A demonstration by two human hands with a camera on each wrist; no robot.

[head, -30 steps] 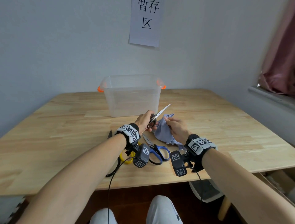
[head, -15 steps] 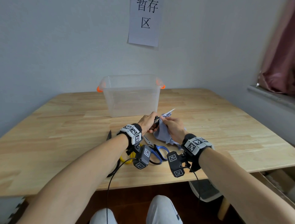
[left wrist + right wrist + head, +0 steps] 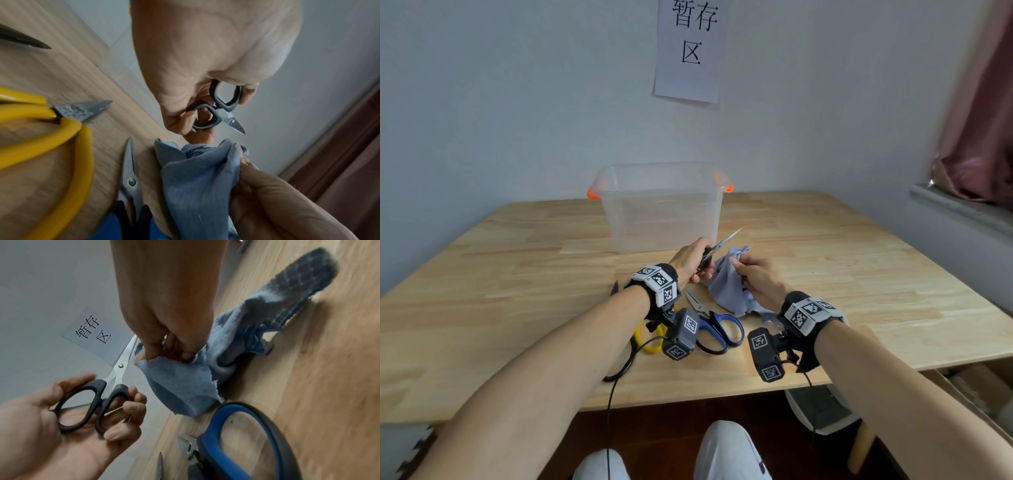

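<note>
Cloth (image 3: 726, 291): soft, light, limp, frayed; one end lifted, rest lying on table (image 3: 517, 291) near middle of front edge. Your right hand (image 3: 760, 279) pinches top fold; hold it taut there. Your left hand (image 3: 690, 260) grips black-handled scissors (image 3: 722, 244) by loops; blades seemingly closed, just beside cloth.

1. Reaches forward with both forearms, converging at the wrists.
2. Grips scissors (image 3: 717, 247) in left hand (image 3: 690, 258), fingers (image 3: 134, 408) curled under the handles, thumb on top.
3. Pinches cloth (image 3: 726, 289) with right hand (image 3: 760, 279), knuckles up, fingertips (image 3: 151, 350) pointing down.
4. Holds the hands close together, apart.
</note>
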